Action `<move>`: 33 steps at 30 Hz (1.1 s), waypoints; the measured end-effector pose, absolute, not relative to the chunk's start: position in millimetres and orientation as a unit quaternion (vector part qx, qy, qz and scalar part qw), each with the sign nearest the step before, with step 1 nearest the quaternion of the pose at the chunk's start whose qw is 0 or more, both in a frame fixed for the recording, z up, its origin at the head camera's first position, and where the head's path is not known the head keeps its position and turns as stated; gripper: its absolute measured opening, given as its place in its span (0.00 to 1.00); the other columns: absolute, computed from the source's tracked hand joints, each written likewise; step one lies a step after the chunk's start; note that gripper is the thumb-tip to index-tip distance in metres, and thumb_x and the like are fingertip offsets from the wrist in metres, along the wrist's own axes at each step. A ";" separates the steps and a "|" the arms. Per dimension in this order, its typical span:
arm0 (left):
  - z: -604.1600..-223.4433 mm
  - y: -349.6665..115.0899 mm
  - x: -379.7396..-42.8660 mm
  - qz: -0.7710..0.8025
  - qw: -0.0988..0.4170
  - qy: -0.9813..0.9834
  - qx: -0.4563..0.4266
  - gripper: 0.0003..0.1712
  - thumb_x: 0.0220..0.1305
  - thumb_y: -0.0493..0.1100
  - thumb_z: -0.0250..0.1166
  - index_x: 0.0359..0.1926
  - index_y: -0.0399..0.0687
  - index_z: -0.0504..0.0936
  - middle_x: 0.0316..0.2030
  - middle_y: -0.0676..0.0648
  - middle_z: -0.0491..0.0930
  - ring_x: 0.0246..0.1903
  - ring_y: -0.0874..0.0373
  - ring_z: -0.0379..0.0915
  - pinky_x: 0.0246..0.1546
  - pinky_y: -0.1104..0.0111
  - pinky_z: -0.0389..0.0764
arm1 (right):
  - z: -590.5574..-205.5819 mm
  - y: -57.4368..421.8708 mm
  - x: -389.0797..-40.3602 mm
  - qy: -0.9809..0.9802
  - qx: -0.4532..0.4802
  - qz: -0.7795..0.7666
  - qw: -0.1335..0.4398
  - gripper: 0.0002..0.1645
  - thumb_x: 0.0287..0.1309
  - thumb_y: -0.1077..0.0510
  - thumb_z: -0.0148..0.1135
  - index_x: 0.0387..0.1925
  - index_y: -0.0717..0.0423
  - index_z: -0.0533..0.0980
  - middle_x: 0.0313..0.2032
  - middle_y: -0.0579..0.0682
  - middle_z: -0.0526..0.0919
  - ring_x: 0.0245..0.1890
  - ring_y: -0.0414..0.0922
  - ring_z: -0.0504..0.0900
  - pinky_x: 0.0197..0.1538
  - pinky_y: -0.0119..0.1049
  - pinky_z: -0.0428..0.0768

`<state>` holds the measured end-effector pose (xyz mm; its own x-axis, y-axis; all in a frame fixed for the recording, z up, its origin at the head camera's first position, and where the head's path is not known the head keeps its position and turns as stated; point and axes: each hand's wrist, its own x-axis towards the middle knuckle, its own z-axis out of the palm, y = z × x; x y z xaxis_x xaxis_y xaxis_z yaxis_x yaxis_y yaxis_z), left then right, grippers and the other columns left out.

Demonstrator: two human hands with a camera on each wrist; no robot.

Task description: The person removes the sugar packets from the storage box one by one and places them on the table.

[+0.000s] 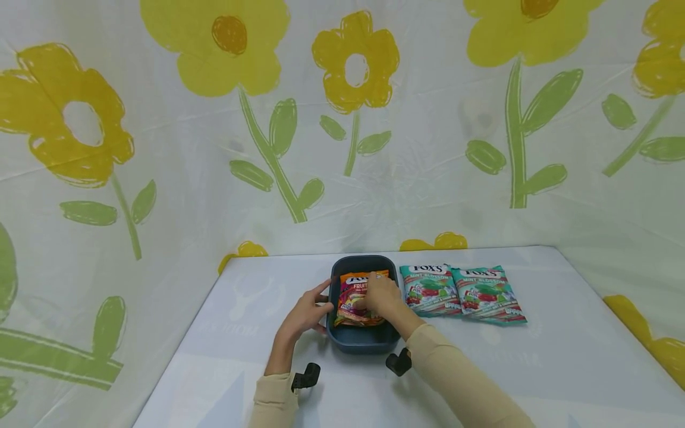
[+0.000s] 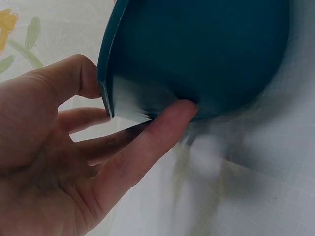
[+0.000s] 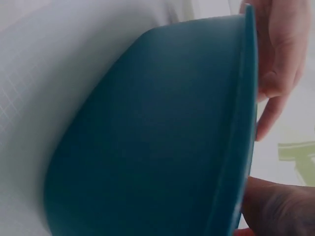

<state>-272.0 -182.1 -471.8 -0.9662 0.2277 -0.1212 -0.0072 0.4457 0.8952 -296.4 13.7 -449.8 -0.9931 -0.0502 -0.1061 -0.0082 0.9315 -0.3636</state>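
Note:
A dark blue-teal container (image 1: 364, 348) stands on the table with an orange and red bag of Fox's candy (image 1: 350, 297) lying inside. My left hand (image 1: 307, 310) holds the container's left side. In the left wrist view, the thumb of the left hand (image 2: 64, 142) bends at the rim while a finger presses the outer wall. My right hand (image 1: 382, 294) reaches over the right rim and grips the candy bag, thumb and fingers spread across its front. In the right wrist view the container wall (image 3: 147, 118) hides the right hand's fingers.
Two green bags of Fox's Mint Blossom candy, a left one (image 1: 430, 291) and a right one (image 1: 487, 295), lie side by side just right of the container. The white table (image 1: 225, 356) meets a flower-print cloth (image 1: 396, 202) at the back and sides.

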 end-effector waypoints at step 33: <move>-473.1 -183.7 -273.9 0.523 0.109 0.842 0.070 0.39 0.64 0.38 0.58 0.76 0.53 0.57 0.60 0.28 0.73 0.43 0.46 0.82 0.22 0.58 0.87 | -431.8 22.4 -302.9 0.970 -0.066 -0.234 -0.001 0.34 0.51 0.43 0.72 0.57 0.56 0.77 0.43 0.55 0.87 0.32 0.49 0.83 0.35 0.42 0.83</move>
<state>-273.9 -183.7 -473.1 -0.9664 0.2320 -0.1108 0.0034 0.4427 0.8967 -302.9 22.4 -431.8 -0.9914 -0.1269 0.0316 -0.1273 0.8819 -0.4538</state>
